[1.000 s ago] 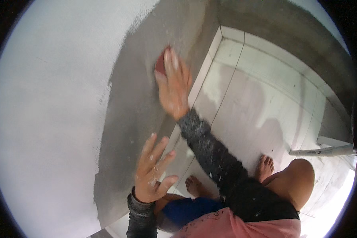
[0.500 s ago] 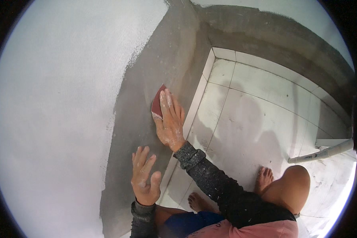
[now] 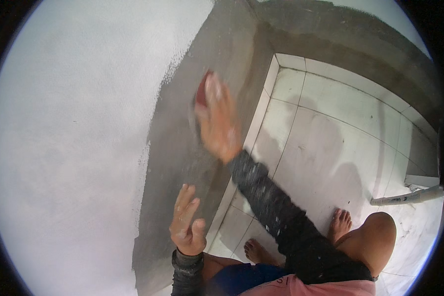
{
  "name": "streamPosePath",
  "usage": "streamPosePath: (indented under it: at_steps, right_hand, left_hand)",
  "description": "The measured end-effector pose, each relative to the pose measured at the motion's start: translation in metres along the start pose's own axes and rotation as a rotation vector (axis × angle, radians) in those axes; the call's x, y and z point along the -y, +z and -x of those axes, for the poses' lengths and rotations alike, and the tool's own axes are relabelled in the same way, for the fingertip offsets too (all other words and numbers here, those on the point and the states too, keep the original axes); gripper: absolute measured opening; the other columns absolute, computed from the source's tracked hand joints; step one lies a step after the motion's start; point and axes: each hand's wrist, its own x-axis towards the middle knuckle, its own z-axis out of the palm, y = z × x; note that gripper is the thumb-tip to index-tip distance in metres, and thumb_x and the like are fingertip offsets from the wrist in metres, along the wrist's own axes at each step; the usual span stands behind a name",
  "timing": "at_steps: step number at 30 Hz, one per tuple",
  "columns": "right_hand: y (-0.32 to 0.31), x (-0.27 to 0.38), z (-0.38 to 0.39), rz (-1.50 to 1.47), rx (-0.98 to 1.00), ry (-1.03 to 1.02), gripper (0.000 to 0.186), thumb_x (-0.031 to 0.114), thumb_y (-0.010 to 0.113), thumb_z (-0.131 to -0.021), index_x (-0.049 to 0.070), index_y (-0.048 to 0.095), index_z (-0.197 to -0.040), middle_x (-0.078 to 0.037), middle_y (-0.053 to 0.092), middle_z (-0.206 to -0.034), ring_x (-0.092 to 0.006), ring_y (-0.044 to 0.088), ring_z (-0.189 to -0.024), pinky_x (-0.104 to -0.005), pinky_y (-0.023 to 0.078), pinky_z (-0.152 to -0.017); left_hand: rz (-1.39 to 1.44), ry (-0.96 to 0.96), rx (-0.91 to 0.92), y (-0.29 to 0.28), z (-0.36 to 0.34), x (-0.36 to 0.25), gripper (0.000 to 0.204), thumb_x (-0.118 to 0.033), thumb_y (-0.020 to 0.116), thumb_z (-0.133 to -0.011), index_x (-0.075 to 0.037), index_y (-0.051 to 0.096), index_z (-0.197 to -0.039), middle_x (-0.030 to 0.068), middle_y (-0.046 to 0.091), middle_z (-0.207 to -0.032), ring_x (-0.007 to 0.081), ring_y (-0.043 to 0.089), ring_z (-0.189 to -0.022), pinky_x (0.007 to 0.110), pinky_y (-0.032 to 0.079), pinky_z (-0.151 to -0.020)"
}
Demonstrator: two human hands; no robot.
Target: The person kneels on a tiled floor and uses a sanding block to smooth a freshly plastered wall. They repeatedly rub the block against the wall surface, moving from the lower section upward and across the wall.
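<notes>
My right hand (image 3: pixel 221 118), smeared by motion, presses a piece of dark red sandpaper (image 3: pixel 201 93) flat against the grey plastered band (image 3: pixel 170 143) of the wall. The sandpaper's left edge shows beyond the fingers; the rest lies under the hand. Lower down, my left hand (image 3: pixel 187 224) is raised close to the same grey band, fingers stretched and thumb apart, holding nothing. Whitish dust marks both hands and the dark sleeves. Whether the left fingertips touch the wall, I cannot tell.
White paint (image 3: pixel 79 128) with a ragged edge covers the wall left of the grey band. A low tile skirting (image 3: pixel 262 116) borders the pale tiled floor (image 3: pixel 325 148). A light pipe (image 3: pixel 407 197) lies at the right. My bare feet (image 3: pixel 340 224) are on the tiles.
My right hand has slid up the grey band with the sandpaper. The left hand stays raised and open, its fingers closer together. The whole view has shifted slightly.
</notes>
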Motion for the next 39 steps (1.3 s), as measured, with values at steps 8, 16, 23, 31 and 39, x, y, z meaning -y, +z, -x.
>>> streamPosePath:
  at_steps: [8,16,23,31,39]
  right_hand:
    - [-0.004,0.001,-0.005,-0.014,-0.012,-0.033,0.062,0.029,0.055,-0.102,-0.007,0.041,-0.151,-0.030,0.039,-0.157,-0.0501,0.034,-0.145,-0.0530,0.025,-0.123]
    - [0.008,0.015,-0.001,0.003,0.101,-0.051,0.080,0.030,0.070,-0.090,-0.005,0.036,-0.153,-0.027,0.028,-0.163,-0.0532,0.026,-0.148,-0.0583,0.023,-0.122]
    - [0.016,0.026,-0.015,0.043,0.077,-0.058,0.081,0.033,0.064,-0.095,-0.002,0.028,-0.158,-0.027,0.026,-0.164,-0.0508,0.016,-0.152,-0.0554,0.017,-0.125]
    - [0.017,0.130,0.054,0.448,0.915,0.018,0.079,0.038,0.063,-0.092,-0.002,0.033,-0.154,-0.026,0.033,-0.158,-0.0503,0.030,-0.145,-0.0544,0.023,-0.123]
    - [0.034,0.064,0.073,0.288,0.181,-0.082,0.078,0.035,0.063,-0.094,-0.008,0.032,-0.151,-0.030,0.032,-0.157,-0.0521,0.027,-0.146,-0.0573,0.021,-0.123]
  left_hand:
    - [-0.003,0.051,-0.037,-0.007,0.000,0.002,0.044,-0.038,0.058,-0.104,-0.003,0.067,-0.128,0.0244,0.063,-0.137,0.0461,0.053,-0.136,0.055,0.040,-0.113]
    - [-0.060,0.186,-0.041,-0.004,0.004,-0.016,0.042,-0.039,0.051,-0.107,-0.010,0.063,-0.135,0.0208,0.064,-0.137,0.0442,0.053,-0.135,0.058,0.039,-0.113]
    - [-0.008,0.266,-0.122,-0.013,0.012,-0.014,0.043,-0.040,0.048,-0.108,-0.016,0.059,-0.141,0.0190,0.063,-0.139,0.0419,0.053,-0.137,0.059,0.036,-0.116]
    - [0.009,0.417,-0.043,-0.011,0.015,-0.039,0.034,-0.015,0.066,-0.097,-0.015,0.064,-0.132,0.0165,0.069,-0.131,0.0403,0.063,-0.125,0.056,0.044,-0.111]
    - [0.104,0.354,0.218,0.015,0.017,-0.053,0.052,-0.016,0.077,-0.087,-0.018,0.063,-0.137,0.0122,0.063,-0.142,0.0338,0.060,-0.130,0.048,0.044,-0.114]
